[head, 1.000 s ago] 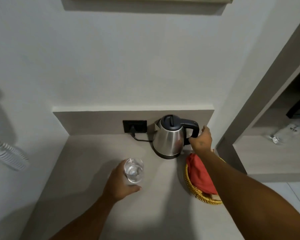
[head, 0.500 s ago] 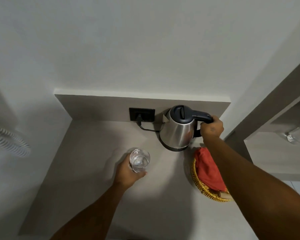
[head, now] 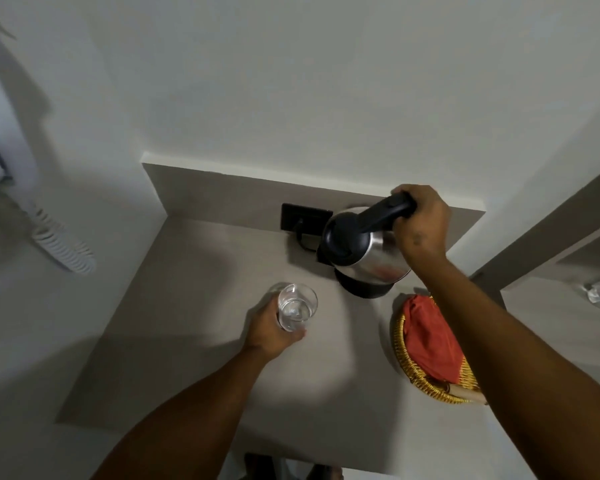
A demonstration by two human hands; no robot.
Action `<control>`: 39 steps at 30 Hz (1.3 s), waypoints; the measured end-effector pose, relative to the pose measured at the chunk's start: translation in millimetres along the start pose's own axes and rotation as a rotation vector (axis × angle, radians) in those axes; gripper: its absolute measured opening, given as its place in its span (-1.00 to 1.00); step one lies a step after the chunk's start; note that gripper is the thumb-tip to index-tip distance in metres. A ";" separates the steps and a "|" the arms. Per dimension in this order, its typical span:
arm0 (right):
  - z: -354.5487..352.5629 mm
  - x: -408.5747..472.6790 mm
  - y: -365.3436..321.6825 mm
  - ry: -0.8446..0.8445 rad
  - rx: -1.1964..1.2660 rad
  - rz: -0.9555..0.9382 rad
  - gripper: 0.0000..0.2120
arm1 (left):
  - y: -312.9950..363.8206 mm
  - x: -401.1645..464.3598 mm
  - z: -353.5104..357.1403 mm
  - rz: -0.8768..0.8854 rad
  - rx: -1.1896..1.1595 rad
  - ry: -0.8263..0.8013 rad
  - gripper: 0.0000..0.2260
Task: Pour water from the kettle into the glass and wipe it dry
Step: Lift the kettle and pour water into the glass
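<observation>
The right hand (head: 421,225) is wrapped tight around the black handle of the kettle (head: 368,258), at the handle's far end near the wall. The kettle is steel with a black lid and is tipped toward the left, its lid facing the camera and its spout side leaning toward the glass. Whether it has fully left its dark base (head: 364,291) is hard to tell; the base shows as a dark rim under the lower edge. Behind the kettle a black socket (head: 305,216) sits on the low back wall, with a cord looping down from it.

The left hand (head: 269,329) grips the glass (head: 297,311) from the left side, fingers curled around its lower part, thumb near the front. The glass stands upright on the grey counter (head: 187,306), left of and nearer than the kettle, clear of it. It looks clear inside; I cannot tell how much water it has.

To the right of the glass, just in front of the kettle, a yellow wicker basket (head: 404,351) holds a red cloth (head: 426,334). The right forearm passes over the basket's right part.
</observation>
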State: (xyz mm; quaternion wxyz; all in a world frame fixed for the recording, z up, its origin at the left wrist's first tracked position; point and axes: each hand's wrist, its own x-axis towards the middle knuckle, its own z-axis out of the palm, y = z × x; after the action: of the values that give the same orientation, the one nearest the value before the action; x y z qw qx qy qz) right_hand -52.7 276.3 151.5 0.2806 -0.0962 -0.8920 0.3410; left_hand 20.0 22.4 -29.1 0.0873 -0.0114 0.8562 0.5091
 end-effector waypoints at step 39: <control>27.7 -48.1 -76.3 -0.204 -0.317 -0.669 -0.71 | 12.0 -9.7 -9.4 -0.010 -0.019 -0.042 -0.27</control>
State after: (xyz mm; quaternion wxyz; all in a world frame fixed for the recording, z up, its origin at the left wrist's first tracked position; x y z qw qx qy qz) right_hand -27.3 186.3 164.2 0.2678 0.1927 -0.9391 0.0963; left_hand 26.9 19.3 -12.7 0.1078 -0.0056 0.8492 0.5170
